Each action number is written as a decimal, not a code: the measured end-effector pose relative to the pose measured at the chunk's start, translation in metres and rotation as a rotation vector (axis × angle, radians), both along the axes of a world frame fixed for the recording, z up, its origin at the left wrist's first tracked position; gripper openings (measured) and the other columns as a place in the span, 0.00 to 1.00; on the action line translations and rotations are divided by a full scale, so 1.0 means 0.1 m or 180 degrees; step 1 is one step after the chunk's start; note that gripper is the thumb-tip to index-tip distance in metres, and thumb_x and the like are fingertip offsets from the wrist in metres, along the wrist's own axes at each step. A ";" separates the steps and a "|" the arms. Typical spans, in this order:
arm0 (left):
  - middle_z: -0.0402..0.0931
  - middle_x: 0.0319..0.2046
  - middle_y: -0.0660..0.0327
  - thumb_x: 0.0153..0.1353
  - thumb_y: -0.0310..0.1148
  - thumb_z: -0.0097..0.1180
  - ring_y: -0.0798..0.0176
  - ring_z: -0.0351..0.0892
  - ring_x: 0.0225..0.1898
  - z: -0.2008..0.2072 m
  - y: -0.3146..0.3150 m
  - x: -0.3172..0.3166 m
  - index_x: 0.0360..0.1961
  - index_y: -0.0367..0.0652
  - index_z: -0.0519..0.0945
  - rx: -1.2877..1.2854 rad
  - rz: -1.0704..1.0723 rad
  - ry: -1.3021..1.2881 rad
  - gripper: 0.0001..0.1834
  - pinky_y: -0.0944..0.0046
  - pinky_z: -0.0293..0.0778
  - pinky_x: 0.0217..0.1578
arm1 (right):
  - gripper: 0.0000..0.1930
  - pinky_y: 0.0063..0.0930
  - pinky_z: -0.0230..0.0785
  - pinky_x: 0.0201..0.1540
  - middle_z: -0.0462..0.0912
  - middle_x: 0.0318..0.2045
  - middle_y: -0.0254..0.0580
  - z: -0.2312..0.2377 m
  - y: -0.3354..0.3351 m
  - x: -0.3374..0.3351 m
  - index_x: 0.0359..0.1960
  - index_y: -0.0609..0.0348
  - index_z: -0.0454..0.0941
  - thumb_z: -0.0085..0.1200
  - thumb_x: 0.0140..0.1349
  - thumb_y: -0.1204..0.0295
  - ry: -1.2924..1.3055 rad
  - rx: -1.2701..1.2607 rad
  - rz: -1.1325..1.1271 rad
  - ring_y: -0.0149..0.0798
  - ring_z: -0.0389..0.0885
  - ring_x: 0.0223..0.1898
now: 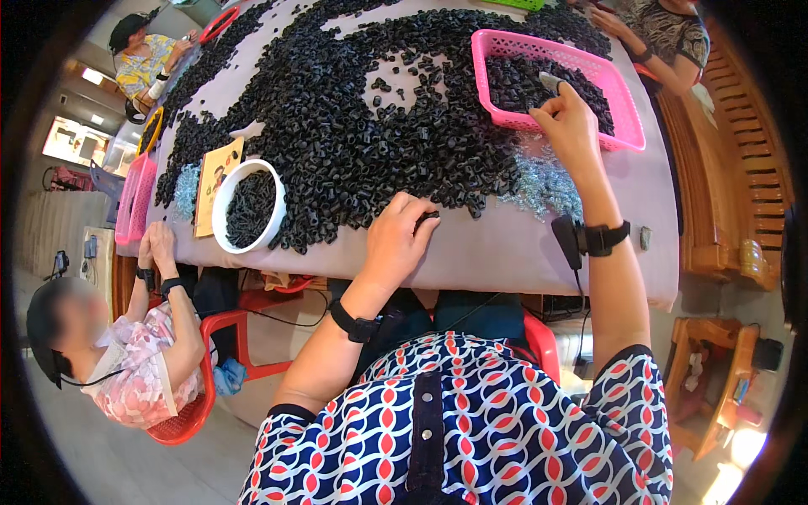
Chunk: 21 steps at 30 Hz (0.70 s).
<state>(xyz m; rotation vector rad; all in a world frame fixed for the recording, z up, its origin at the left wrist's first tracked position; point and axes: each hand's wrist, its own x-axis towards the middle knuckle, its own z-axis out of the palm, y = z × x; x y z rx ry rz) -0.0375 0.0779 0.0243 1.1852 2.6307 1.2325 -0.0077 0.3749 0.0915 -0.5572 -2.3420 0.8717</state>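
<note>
My left hand (397,238) is closed at the near edge of a wide heap of small black plastic parts (337,143), its fingertips round one small black part (427,218). My right hand (571,126) reaches over the near side of a pink openwork basket (627,126) with black parts in it. Its thumb and fingers are apart, and I see no part between them. Something pale grey (551,82), maybe a finger cover, shows at one fingertip. Small clear bluish pieces (547,185) lie in a pile below that basket.
Left of the heap stands a white bowl (220,206) of thin dark pieces, beside a tan booklet (217,185). Another pink basket (135,198) is at the table's left edge. A person (143,353) sits at my left; two more are across the covered table (505,252).
</note>
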 end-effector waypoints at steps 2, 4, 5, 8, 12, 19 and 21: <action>0.77 0.36 0.59 0.58 0.30 0.62 0.60 0.79 0.29 -0.02 -0.01 -0.01 0.39 0.41 0.82 0.0131 0.0008 0.0101 0.08 0.65 0.74 0.31 | 0.11 0.36 0.72 0.33 0.80 0.23 0.48 0.00 -0.19 0.13 0.32 0.66 0.76 0.63 0.52 0.73 0.0125 -0.0109 0.0066 0.45 0.81 0.27; 0.77 0.35 0.59 0.58 0.30 0.62 0.60 0.79 0.30 -0.05 -0.02 -0.01 0.38 0.40 0.82 0.0253 0.0025 0.0198 0.08 0.65 0.74 0.31 | 0.10 0.37 0.73 0.35 0.81 0.26 0.49 -0.01 -0.47 0.33 0.34 0.66 0.74 0.61 0.53 0.75 -0.0158 0.0016 0.0400 0.47 0.82 0.29; 0.77 0.35 0.58 0.59 0.29 0.61 0.61 0.79 0.29 -0.06 -0.01 -0.02 0.38 0.40 0.82 0.0375 0.0055 0.0141 0.08 0.66 0.74 0.31 | 0.09 0.38 0.73 0.36 0.81 0.28 0.50 -0.11 -0.56 0.42 0.34 0.65 0.74 0.59 0.54 0.76 -0.0180 0.0102 0.0719 0.49 0.81 0.31; 0.77 0.33 0.58 0.59 0.28 0.60 0.63 0.78 0.28 -0.05 -0.01 -0.02 0.38 0.38 0.81 0.0525 0.0082 -0.0017 0.07 0.67 0.73 0.31 | 0.07 0.41 0.72 0.39 0.79 0.31 0.51 -0.25 -0.83 0.63 0.34 0.64 0.74 0.56 0.55 0.78 -0.0353 0.0423 0.1160 0.52 0.79 0.35; 0.76 0.30 0.59 0.60 0.27 0.60 0.66 0.76 0.28 -0.03 -0.02 -0.01 0.39 0.37 0.81 0.0523 0.0033 -0.0252 0.07 0.69 0.72 0.31 | 0.06 0.47 0.71 0.41 0.76 0.31 0.51 -0.37 -0.92 0.67 0.34 0.62 0.74 0.54 0.54 0.80 -0.0402 0.0743 0.1318 0.56 0.77 0.38; 0.77 0.31 0.61 0.60 0.25 0.60 0.69 0.76 0.29 -0.05 -0.04 0.01 0.41 0.36 0.82 0.0621 0.0005 -0.0393 0.08 0.70 0.72 0.31 | 0.06 0.49 0.70 0.40 0.76 0.31 0.51 -0.41 -0.87 0.62 0.33 0.62 0.73 0.54 0.54 0.80 -0.0488 0.0440 0.1294 0.58 0.76 0.37; 0.78 0.32 0.63 0.61 0.25 0.60 0.72 0.76 0.30 -0.07 -0.07 0.04 0.41 0.36 0.82 0.0798 -0.0009 -0.0860 0.08 0.72 0.72 0.33 | 0.06 0.47 0.71 0.38 0.76 0.28 0.52 -0.45 -0.87 0.61 0.32 0.64 0.72 0.55 0.53 0.81 -0.0335 0.0615 0.1265 0.60 0.75 0.34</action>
